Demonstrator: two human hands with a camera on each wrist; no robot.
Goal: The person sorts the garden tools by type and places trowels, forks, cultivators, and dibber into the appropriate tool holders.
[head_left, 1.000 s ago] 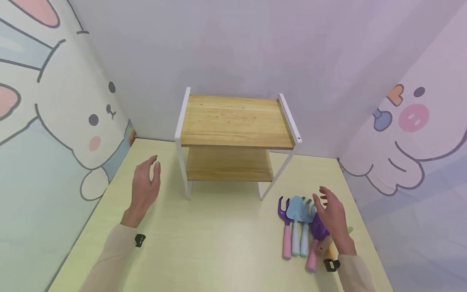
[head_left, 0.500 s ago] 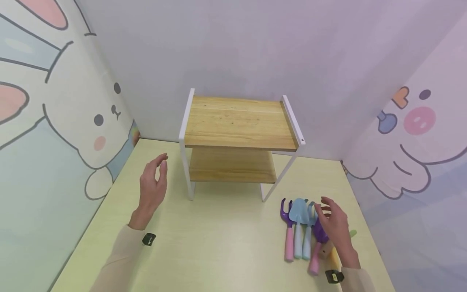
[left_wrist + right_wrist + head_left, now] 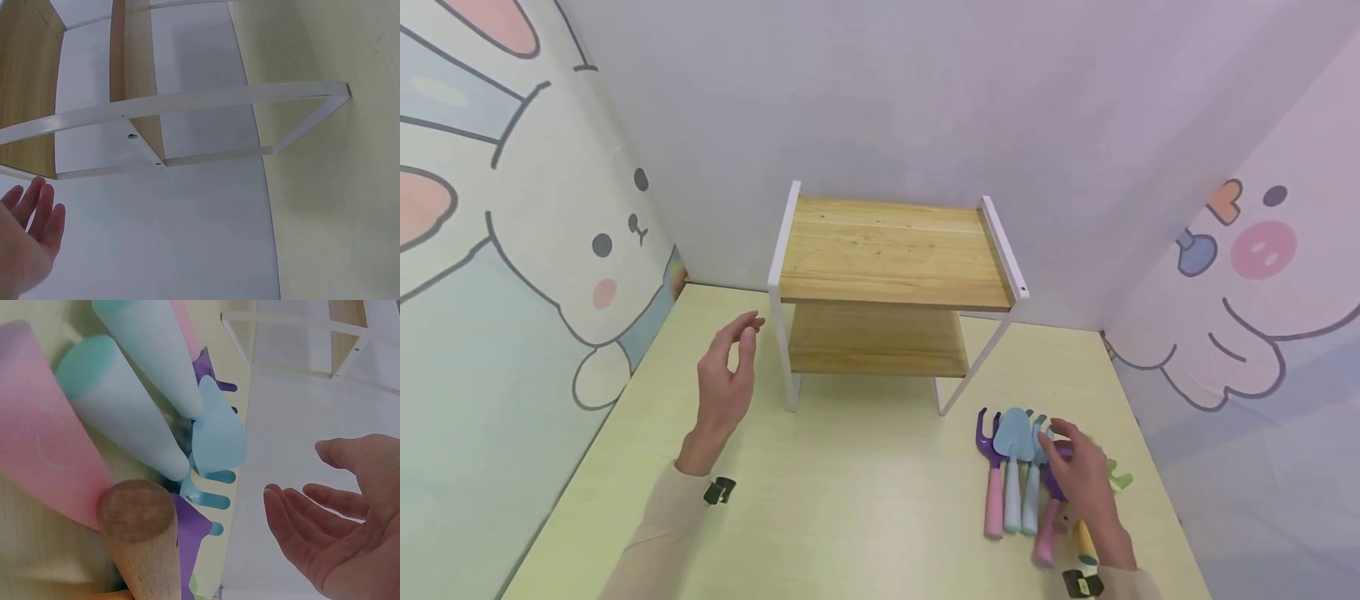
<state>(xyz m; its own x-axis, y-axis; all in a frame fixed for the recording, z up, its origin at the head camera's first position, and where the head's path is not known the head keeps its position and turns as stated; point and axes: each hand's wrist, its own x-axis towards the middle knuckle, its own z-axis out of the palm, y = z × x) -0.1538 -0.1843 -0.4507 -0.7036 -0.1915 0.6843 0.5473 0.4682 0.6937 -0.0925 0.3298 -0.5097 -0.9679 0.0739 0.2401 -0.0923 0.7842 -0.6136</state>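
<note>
Where the pale yellow table (image 3: 865,517) runs toward its right edge, a bunch of small garden tools lies with the heads pointing away from the person. Leftmost is a purple fork (image 3: 994,487) with a pink handle, then a light-blue shovel (image 3: 1013,442), a light-blue fork (image 3: 1032,496) and a pink-handled purple tool (image 3: 1050,521) whose head is partly covered from the head camera. Next come a wooden handle (image 3: 1064,520), a yellow-orange handle (image 3: 1086,543) and some green prongs (image 3: 1120,479).

Above this right end hovers the right hand (image 3: 1084,475), fingers loosely bent, thumb apart from them, palm bare. Well apart from it, the left hand (image 3: 727,383) hangs near the left side of a white-framed rack (image 3: 891,250) with two wooden shelves, its fingers likewise relaxed and free. Behind stands a pale wall (image 3: 880,100); a cartoon rabbit (image 3: 572,233) decorates the left panel.
</note>
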